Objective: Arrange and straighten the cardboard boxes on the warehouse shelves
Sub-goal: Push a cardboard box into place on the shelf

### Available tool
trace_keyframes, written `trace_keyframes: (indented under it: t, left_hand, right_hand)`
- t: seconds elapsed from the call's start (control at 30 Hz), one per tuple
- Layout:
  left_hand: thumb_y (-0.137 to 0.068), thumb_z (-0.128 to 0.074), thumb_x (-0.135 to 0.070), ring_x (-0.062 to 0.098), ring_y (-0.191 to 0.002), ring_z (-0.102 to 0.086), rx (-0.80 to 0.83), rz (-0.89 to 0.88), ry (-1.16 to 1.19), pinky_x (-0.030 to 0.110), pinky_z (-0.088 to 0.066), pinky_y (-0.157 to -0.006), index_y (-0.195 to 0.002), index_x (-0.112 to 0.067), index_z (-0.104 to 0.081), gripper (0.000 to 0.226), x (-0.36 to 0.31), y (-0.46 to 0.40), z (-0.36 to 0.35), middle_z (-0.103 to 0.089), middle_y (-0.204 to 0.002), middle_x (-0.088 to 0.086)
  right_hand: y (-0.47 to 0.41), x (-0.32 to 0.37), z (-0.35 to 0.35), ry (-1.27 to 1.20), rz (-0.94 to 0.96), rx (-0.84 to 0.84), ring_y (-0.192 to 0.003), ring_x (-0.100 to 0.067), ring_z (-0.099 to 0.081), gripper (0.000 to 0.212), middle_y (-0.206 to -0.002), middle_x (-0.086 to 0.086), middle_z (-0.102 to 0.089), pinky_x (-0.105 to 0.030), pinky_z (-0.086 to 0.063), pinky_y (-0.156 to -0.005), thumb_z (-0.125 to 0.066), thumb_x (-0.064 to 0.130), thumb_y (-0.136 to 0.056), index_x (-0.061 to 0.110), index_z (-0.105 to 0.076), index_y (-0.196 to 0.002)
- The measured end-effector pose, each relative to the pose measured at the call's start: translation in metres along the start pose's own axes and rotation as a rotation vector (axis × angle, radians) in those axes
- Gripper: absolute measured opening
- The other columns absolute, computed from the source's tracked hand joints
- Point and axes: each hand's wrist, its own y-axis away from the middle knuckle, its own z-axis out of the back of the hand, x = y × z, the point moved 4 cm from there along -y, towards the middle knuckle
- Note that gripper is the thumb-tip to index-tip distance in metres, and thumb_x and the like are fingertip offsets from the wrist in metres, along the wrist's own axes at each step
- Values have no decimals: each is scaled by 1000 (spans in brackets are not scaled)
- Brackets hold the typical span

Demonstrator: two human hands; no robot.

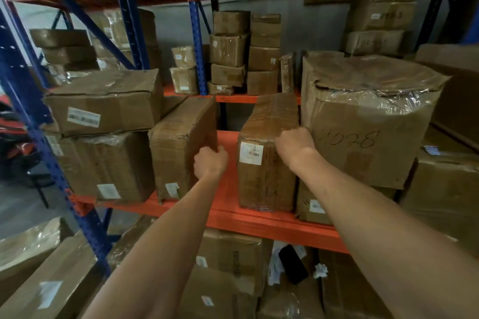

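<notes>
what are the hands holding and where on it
Two separate boxes. The left hand grips the tilted box at its right front edge; the right hand grips the upright narrow box at its upper right edge.

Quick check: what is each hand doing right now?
Left hand: closed on the tilted box's right edge.
Right hand: closed on the upright box's right edge.

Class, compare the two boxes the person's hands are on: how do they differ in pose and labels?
The left box leans askew; the right box stands upright. The left box's label sits low on its front; the right box's sits high. The left hand holds the left box's right edge; the right hand rests at the right box's upper right edge. Both are worn brown cardboard.
</notes>
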Motion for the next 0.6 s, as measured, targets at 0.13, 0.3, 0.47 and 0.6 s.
trace_keyframes:
  t: [0.13,0.3,0.47,0.6]
  left_hand:
    - [-88,-66,-35,44,-108,-58,-320,-223,-150,47,-48,-85,-116,0,-55,46,30,6,59,-62,-116,25]
    - [-66,-85,-62,46,-130,-39,-164,-119,-270,51,-37,-106,-149,7,-20,126,73,-32,81,-37,-142,30]
    - [-53,-92,-62,48,-142,-29,47,-64,-161,54,-30,-116,-155,-3,19,161,97,-65,60,-20,-156,33]
    - [-49,-95,-56,50,-134,-39,26,-119,-133,59,-33,-112,-152,-17,28,166,121,-79,50,-23,-152,34]
  right_hand:
    - [-2,2,-7,-73,-11,121,-139,-35,-35,62,-155,-21,-32,-42,-32,-112,-51,15,-97,1,-27,-152]
    - [-17,43,14,-403,16,-87,-150,-34,-3,104,-163,-21,-6,-42,-1,-121,-68,33,-83,8,1,-157]
    - [-54,116,54,-339,161,-186,-151,-30,4,113,-164,-16,4,-43,3,-121,-77,34,-78,12,0,-158]
    - [-82,163,67,-233,239,-158,-151,-28,8,118,-164,-14,9,-45,4,-121,-81,27,-74,13,1,-157]
